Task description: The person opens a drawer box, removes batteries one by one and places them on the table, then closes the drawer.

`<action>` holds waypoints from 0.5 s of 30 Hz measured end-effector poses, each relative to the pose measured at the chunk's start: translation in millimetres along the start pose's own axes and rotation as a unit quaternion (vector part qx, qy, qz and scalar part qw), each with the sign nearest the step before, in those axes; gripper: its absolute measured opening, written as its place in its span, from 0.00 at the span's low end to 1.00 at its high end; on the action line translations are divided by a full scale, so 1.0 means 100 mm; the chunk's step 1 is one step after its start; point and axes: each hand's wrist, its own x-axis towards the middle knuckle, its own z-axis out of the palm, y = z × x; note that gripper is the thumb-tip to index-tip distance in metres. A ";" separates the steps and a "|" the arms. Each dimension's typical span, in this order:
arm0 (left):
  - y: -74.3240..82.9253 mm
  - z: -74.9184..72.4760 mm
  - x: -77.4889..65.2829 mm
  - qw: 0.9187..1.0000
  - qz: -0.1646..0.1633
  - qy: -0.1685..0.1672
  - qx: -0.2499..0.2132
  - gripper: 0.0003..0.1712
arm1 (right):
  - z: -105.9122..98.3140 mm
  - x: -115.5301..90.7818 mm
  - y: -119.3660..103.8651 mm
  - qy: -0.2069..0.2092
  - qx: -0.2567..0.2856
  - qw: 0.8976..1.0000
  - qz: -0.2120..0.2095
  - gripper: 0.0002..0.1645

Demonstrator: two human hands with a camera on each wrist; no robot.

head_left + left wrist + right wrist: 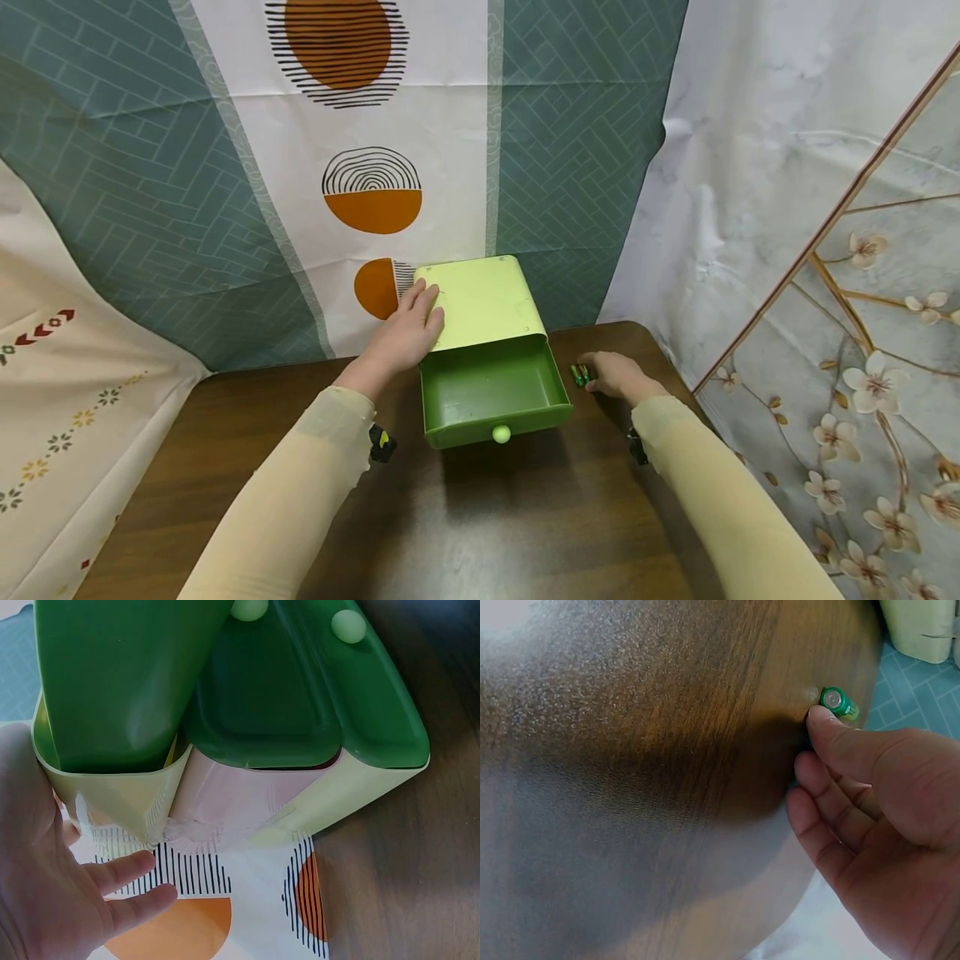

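A small drawer cabinet (480, 302) has a pale yellow-green top. Its green upper drawer (491, 383) is pulled out, with a bare floor and a round light-green knob (502, 434). My left hand (408, 329) rests on the cabinet's top left edge, fingers extended. In the left wrist view two lower drawers (266, 697) sit closed beneath the pulled-out one. Right of the cabinet, small green batteries (576, 376) lie on the table. My right hand (615, 375) pinches one between thumb and fingers, mostly hidden; another battery (832, 700) shows just beyond the thumb.
The brown wooden table (525, 517) runs back to a hanging teal-and-white patterned cloth (585, 167). A white flowered curtain (787, 333) borders the right side, and a cream cloth (90, 400) hangs at the left.
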 end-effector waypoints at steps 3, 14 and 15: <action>0.00 -0.01 0.00 1.000 0.001 0.000 0.000 0.39 | -0.01 0.00 -0.01 -0.002 -0.001 1.000 0.004 0.35; 0.00 0.00 0.01 1.000 -0.001 -0.002 -0.002 0.40 | 0.02 0.00 -0.01 -0.001 0.004 1.000 0.008 0.36; 0.00 0.00 0.01 1.000 -0.002 -0.003 -0.003 0.40 | 0.02 0.00 0.00 0.000 0.004 1.000 0.007 0.36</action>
